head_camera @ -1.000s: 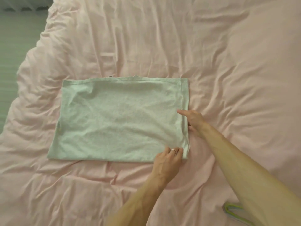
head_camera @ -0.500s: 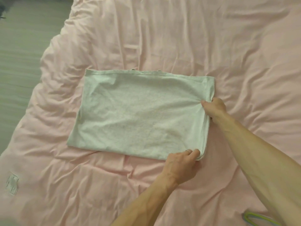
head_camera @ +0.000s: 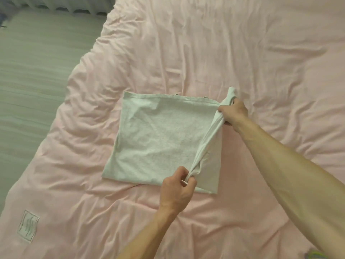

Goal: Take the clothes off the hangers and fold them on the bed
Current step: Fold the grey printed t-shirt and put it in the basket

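A pale grey-green garment [head_camera: 158,139], partly folded into a flat rectangle, lies in the middle of the pink bed cover [head_camera: 261,62]. Its right edge is lifted off the bed and stretched taut between both hands. My left hand [head_camera: 177,191] pinches the near right corner with fingers and thumb. My right hand [head_camera: 233,113] grips the far right corner, with a bunch of cloth sticking up above its fist. The raised edge leans leftward over the flat part.
The pink cover's left edge runs diagonally, with a grey-green striped surface [head_camera: 33,81] beyond it. A small sewn label [head_camera: 28,228] sits at the cover's lower left. A sliver of a green hanger [head_camera: 315,256] shows at the bottom right edge.
Both hands went from resting at the garment's right edge to gripping its corners and lifting that edge up and leftward. The view has shifted, so the garment appears further right.
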`<move>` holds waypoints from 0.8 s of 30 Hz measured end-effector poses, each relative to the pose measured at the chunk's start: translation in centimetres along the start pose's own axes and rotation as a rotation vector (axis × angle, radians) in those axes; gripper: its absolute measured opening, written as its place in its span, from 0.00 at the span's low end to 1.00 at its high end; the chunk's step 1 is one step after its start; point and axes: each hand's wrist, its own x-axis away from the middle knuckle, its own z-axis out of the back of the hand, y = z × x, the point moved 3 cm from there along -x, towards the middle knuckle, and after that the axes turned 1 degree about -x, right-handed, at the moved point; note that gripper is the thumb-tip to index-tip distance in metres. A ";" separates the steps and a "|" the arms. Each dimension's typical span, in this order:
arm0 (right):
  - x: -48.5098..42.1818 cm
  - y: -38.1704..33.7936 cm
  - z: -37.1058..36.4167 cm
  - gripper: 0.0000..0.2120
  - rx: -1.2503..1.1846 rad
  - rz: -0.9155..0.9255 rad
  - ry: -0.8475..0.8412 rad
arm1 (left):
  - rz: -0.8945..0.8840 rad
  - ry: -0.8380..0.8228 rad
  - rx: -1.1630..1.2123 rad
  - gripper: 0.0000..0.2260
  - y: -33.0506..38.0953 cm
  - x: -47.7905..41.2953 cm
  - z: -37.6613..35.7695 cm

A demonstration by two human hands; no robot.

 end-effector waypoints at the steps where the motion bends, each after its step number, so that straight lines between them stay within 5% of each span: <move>1: 0.6 -1.5 -2.1 0.16 0.099 0.065 0.022 | 0.031 0.019 0.001 0.08 -1.2 -0.5 2.0; 8: 5.7 -8.3 -17.3 0.19 0.548 0.327 -0.007 | 0.247 0.124 -0.260 0.11 -9.9 -2.3 14.0; 13: 7.9 -11.4 -25.9 0.20 0.706 0.340 -0.017 | 0.375 0.095 -0.259 0.13 -13.9 -2.8 19.1; 19: 9.5 -12.4 -31.2 0.21 0.706 0.278 -0.026 | 0.488 0.065 -0.211 0.13 -17.0 -2.9 21.6; 24: 10.0 -12.7 -33.0 0.21 0.479 0.194 -0.186 | 0.530 -0.037 -0.215 0.11 -18.1 -3.5 22.1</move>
